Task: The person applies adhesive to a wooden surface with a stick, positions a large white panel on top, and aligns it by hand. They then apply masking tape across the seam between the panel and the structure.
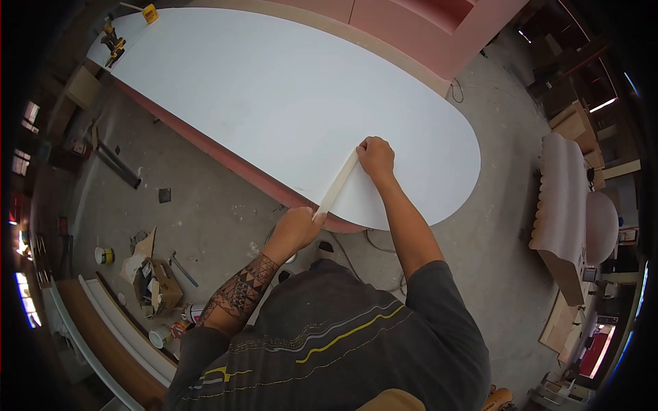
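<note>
A flat, cream-coloured strip runs taut and straight between my two hands, over the near edge of a long white tabletop with a rounded end. My right hand is closed at the strip's far end, low over the white surface. At the tabletop's near edge, my left hand pinches the other end between thumb and fingers. Below the top shows a pinkish side panel. A yellow-and-black power drill lies at the far left end, near a small yellow object.
Behind the tabletop stands a pink cabinet-like piece. On the concrete floor at left are a hammer, a cardboard box and a dark tube. A scalloped pink piece stands at right. Cables trail near my feet.
</note>
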Motion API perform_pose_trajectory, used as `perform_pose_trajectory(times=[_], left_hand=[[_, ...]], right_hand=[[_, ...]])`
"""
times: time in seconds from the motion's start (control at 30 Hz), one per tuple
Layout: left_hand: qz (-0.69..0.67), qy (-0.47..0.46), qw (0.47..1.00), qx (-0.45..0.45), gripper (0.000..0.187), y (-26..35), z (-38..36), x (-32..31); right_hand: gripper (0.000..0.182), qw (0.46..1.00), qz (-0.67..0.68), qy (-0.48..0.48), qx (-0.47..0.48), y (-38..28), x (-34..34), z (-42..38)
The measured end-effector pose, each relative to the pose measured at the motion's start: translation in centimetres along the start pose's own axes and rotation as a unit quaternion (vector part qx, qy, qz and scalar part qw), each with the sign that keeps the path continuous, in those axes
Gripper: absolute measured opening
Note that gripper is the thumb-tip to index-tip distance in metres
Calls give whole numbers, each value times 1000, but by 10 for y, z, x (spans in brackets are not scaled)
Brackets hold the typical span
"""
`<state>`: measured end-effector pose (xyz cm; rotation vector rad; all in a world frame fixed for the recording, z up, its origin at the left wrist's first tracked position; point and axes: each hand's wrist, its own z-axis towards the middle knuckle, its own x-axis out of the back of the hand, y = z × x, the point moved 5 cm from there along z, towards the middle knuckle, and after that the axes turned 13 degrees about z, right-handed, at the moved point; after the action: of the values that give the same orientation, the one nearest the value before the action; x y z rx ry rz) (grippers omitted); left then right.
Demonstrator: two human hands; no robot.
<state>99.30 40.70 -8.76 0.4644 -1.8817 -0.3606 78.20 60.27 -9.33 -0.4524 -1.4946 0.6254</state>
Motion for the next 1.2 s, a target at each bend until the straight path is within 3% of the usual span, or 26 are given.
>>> perform_pose_trajectory(times=[0.73, 1.0, 1.2], left_hand=[[30, -19, 999, 32, 50, 0, -8, 11], [43, -28, 998, 48, 52, -15, -1, -7], [50, 20, 998, 17, 53, -32, 4, -25]], right_hand=[[17, 999, -6, 35, 17, -1, 0, -4], [21, 991, 92, 24, -98, 22, 1, 2], [20, 989, 101, 56, -92, 36, -12, 6]])
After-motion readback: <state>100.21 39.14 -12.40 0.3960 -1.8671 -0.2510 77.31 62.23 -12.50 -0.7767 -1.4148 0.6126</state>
